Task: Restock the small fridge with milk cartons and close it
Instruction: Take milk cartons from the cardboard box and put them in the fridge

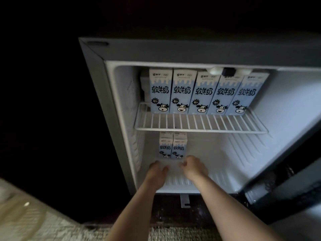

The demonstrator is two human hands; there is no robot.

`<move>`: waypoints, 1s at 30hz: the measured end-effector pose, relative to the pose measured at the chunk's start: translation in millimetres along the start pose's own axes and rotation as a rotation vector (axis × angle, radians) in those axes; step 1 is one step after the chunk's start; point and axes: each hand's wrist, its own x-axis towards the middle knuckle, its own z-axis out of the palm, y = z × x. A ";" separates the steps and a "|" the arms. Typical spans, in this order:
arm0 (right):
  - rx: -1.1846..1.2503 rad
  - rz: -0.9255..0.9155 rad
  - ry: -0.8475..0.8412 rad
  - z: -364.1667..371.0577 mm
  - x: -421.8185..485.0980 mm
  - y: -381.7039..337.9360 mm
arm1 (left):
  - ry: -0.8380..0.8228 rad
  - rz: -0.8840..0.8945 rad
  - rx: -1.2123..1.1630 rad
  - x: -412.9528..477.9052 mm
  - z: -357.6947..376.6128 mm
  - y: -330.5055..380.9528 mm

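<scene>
The small fridge (119, 105) stands open, its inside lit white. Several blue-and-white milk cartons (203, 93) with cow drawings line the wire shelf (199, 126). Two more cartons (172, 146) stand side by side on the fridge floor at the back left. My left hand (157, 170) and my right hand (193, 166) hover just in front of those two cartons, a little apart from them, fingers loosely bent and holding nothing.
The fridge door (286, 174) swings out to the right, its inner side dark. A metal hinge bracket (185, 200) sticks out under the fridge. Woven carpet (69, 230) covers the floor below, and a pale object (15, 206) lies at the lower left. Surroundings are dark.
</scene>
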 end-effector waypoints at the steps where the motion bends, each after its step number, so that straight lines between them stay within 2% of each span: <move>1: -0.031 -0.010 -0.011 -4.9 -5.5 -0.5 | -0.022 0.018 0.065 -8.7 -4.3 1.9; 11: -0.255 -0.211 -0.128 -47.0 -97.8 -45.4 | -0.137 0.010 0.411 -106.8 -73.3 16.6; 19: -0.342 -0.466 -0.134 -97.2 -189.1 -117.2 | -0.051 0.101 0.609 -206.2 -169.4 33.6; 23: -0.381 -0.644 -0.159 -119.9 -240.8 -162.7 | 0.071 0.122 0.672 -263.1 -219.8 33.1; 30: -0.516 -0.868 -0.038 -106.6 -333.8 -239.0 | 0.228 0.029 0.698 -359.9 -275.2 -25.1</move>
